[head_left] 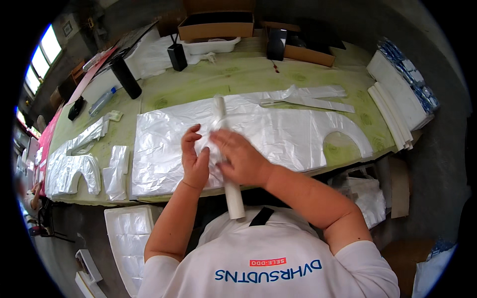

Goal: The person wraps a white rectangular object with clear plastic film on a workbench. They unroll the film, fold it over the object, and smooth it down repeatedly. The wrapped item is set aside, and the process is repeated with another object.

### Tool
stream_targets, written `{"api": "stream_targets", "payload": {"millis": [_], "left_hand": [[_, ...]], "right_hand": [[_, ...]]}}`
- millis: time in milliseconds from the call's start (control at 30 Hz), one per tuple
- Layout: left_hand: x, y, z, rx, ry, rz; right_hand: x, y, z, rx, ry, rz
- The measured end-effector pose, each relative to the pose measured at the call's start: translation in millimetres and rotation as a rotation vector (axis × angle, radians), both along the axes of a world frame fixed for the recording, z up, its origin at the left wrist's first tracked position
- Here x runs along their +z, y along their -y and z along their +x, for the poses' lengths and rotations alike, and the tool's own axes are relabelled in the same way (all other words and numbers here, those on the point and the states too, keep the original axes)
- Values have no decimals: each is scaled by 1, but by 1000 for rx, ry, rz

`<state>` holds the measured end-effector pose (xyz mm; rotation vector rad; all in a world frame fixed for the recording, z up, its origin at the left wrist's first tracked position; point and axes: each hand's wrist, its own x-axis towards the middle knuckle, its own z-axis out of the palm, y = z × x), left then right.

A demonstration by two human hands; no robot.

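A stack of thin, shiny white plastic aprons (pixel 164 131) lies flat across the table in front of me. Across it, pointing toward my body, is a whitish tube-like roll (pixel 234 201), whose near end sticks out past the table edge. My left hand (pixel 195 158) is beside the roll on its left, fingers bent and apart from the thumb, with nothing visible in it. Over the roll's middle lies my right hand (pixel 242 155), its fingers pointing left and smeared by motion. Whether it grips the roll or loose film there is hidden.
Smaller folded plastic pieces (pixel 117 173) lie at the left. A black cylinder (pixel 125 77), a clear bottle (pixel 102 101) and a black device with antennas (pixel 177 55) stand farther back. Cardboard boxes (pixel 216 29) line the far edge; pale rolls (pixel 390 116) and blue packets (pixel 408 74) are right.
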<state>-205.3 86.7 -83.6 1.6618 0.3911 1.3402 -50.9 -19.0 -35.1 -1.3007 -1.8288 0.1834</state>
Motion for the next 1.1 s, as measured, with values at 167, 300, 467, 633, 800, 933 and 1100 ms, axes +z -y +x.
{"api": "stream_targets", "payload": {"millis": [167, 300, 467, 633, 800, 933, 1100], "left_hand": [[72, 7, 3, -360, -388, 276], [88, 12, 8, -420, -884, 469], [62, 15, -40, -63, -893, 495], [69, 31, -68, 248, -737, 448], [78, 54, -97, 107, -1291, 477], [75, 31, -136, 379, -959, 17], [66, 31, -142, 399, -1186, 178]], "right_hand": [[-7, 16, -23, 2, 188, -90], [-4, 29, -20, 89, 8, -92], [-7, 80, -8, -12, -46, 107], [-11, 108, -11, 81, -134, 61], [-11, 106, -16, 173, -125, 54], [-21, 116, -9, 108, -197, -3], [-17, 118, -11, 146, -186, 22]]}}
